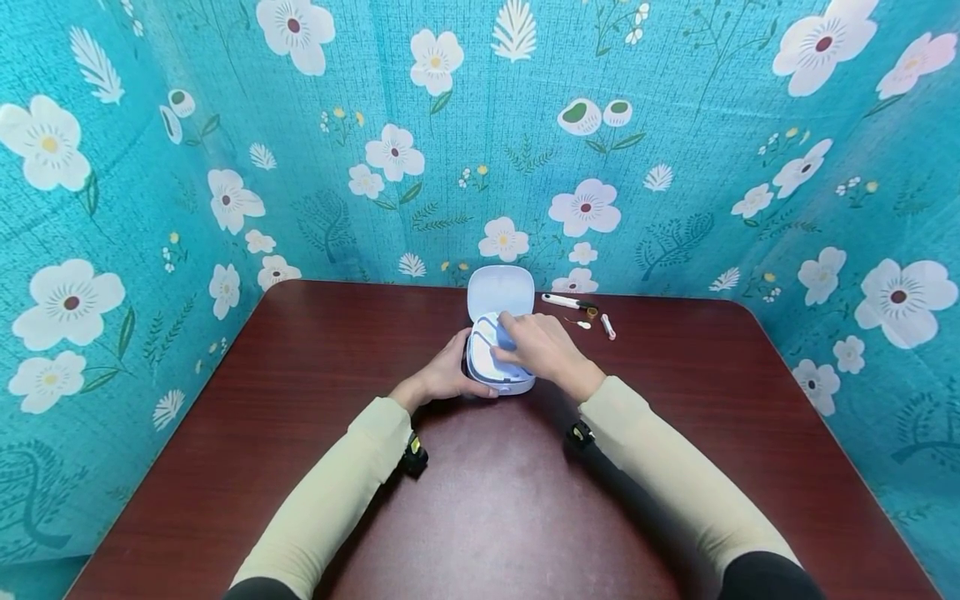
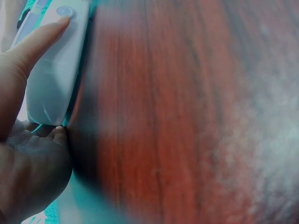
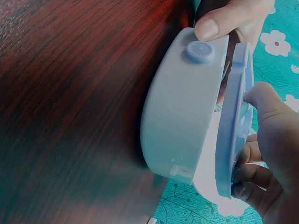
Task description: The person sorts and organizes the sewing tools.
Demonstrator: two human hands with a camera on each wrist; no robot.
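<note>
A small pale blue-white case [image 3: 180,102] with a round button on its front stands at the table's back, its lid [image 1: 500,292] raised behind it. My left hand [image 1: 446,368] grips the case from the left; in the left wrist view its thumb [image 2: 44,39] lies along the front wall with the tip at the button [image 2: 65,11]. My right hand [image 1: 553,348] holds a shallow pale-blue tray [image 3: 228,126], thumb and fingers on its inner side. In the right wrist view a gap shows between tray and case. The right hand hides part of the tray in the head view.
Right of the case lie a white pen-like stick [image 1: 564,301] with a dark end, a small amber piece [image 1: 592,312], a small white piece [image 1: 583,325] and a white-and-pink item [image 1: 608,327]. A floral curtain [image 1: 450,167] hangs behind the dark wooden table [image 1: 300,400].
</note>
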